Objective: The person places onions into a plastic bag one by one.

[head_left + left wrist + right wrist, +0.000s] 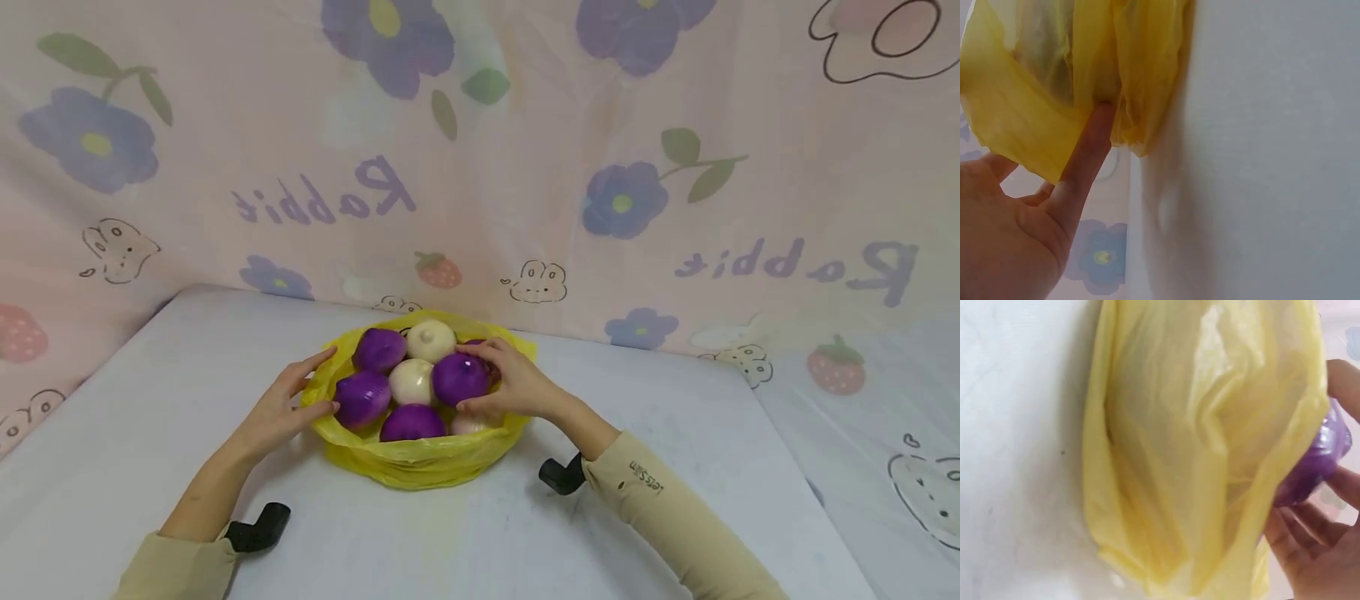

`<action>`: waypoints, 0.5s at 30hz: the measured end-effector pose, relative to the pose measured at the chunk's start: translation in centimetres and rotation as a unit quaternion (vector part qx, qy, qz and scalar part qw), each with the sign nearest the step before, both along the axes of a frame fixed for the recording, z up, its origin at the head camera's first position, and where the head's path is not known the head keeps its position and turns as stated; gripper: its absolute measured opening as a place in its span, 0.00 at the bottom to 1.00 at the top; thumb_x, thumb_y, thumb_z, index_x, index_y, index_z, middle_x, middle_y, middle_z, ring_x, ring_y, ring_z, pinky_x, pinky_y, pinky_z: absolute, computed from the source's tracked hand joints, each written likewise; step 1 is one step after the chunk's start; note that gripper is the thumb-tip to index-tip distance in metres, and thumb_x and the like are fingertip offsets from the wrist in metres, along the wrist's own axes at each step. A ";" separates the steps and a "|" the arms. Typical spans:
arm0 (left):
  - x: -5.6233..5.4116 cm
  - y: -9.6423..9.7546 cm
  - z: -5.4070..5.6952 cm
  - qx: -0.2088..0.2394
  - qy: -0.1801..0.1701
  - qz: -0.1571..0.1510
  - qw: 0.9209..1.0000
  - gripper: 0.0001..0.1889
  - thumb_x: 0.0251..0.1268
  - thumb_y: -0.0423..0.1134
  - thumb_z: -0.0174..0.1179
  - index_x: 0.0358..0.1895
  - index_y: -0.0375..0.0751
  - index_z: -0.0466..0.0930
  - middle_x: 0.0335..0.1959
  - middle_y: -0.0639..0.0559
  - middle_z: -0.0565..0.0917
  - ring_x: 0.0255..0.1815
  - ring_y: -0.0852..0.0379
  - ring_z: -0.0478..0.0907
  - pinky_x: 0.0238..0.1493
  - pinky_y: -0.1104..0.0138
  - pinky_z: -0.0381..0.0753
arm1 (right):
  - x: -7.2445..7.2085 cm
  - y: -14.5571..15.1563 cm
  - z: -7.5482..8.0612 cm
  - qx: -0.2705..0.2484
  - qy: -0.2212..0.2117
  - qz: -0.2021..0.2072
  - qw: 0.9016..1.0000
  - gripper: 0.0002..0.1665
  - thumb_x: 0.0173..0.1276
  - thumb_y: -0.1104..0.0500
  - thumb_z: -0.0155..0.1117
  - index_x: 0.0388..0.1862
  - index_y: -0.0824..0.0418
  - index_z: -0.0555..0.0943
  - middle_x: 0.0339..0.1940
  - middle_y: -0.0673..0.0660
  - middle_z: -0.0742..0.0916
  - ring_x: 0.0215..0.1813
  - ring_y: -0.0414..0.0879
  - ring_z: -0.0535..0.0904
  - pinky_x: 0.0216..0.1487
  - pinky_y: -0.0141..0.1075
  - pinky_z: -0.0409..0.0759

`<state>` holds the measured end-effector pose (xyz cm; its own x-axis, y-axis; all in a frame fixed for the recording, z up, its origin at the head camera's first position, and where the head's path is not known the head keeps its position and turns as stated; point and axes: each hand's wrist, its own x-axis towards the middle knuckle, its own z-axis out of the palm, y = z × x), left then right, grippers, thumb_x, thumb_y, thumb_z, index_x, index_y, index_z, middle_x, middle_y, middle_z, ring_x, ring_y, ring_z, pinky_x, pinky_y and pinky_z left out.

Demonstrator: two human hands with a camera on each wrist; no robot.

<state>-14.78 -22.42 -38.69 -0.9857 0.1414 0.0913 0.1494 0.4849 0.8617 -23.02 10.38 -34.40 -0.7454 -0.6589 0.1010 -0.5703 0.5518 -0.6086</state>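
Note:
A yellow plastic bag (420, 462) with its mouth spread wide holds several round onions, some purple, some white. My right hand (519, 382) reaches over the bag's right rim and grips a shiny purple onion (459, 381) between thumb and fingers. In the right wrist view that purple onion (1316, 465) shows past the bag's edge with fingers around it. My left hand (276, 408) is at the bag's left side, thumb and fingers spread along the rim. The left wrist view shows one straight digit touching the yellow plastic (1035, 119). Close to the left thumb lies another purple onion (363, 397).
The bag stands on a white table (360, 533). Behind it hangs a pink curtain (480, 192) printed with flowers, rabbits and strawberries. A black angled piece (258, 527) sits by the left cuff, and a similar black piece (561, 475) by the right sleeve.

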 end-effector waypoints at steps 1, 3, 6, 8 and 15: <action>-0.1 0.0 0.1 -0.003 0.002 -0.001 1.000 0.39 0.61 0.41 0.60 0.75 0.44 0.53 0.69 0.28 0.55 0.66 0.21 0.54 0.56 0.31 0.65 | 0.0 0.1 0.1 0.005 0.001 0.001 1.000 0.45 0.50 0.51 0.77 0.68 0.58 0.71 0.59 0.62 0.74 0.55 0.50 0.73 0.53 0.39 0.79; -0.3 0.2 0.3 -0.008 0.007 -0.002 1.000 0.39 0.61 0.41 0.60 0.75 0.44 0.53 0.69 0.28 0.55 0.66 0.21 0.54 0.57 0.31 0.65 | 0.0 0.2 0.1 0.006 0.004 -0.001 1.000 0.45 0.50 0.51 0.77 0.68 0.58 0.71 0.60 0.63 0.74 0.55 0.52 0.73 0.53 0.40 0.79; -0.3 0.3 0.5 -0.026 0.024 0.004 0.999 0.39 0.61 0.41 0.60 0.75 0.43 0.54 0.68 0.27 0.57 0.65 0.24 0.56 0.57 0.30 0.62 | 0.1 0.3 0.1 0.005 0.012 -0.004 1.000 0.46 0.50 0.50 0.76 0.69 0.59 0.70 0.61 0.64 0.74 0.57 0.53 0.73 0.55 0.44 0.78; -0.1 0.5 0.6 -0.046 0.033 0.014 0.998 0.39 0.61 0.43 0.60 0.75 0.42 0.55 0.67 0.27 0.59 0.64 0.26 0.59 0.56 0.30 0.63 | 0.2 0.3 -0.1 0.002 0.009 -0.007 1.000 0.48 0.51 0.49 0.76 0.70 0.58 0.68 0.63 0.62 0.74 0.59 0.52 0.72 0.57 0.44 0.78; 0.3 1.2 1.5 -0.134 0.023 0.065 0.989 0.43 0.61 0.58 0.59 0.75 0.43 0.53 0.68 0.26 0.57 0.65 0.25 0.59 0.58 0.30 0.61 | 0.3 1.4 -0.9 -0.066 0.003 -0.026 0.997 0.48 0.53 0.49 0.76 0.72 0.54 0.65 0.67 0.56 0.74 0.62 0.50 0.72 0.58 0.47 0.77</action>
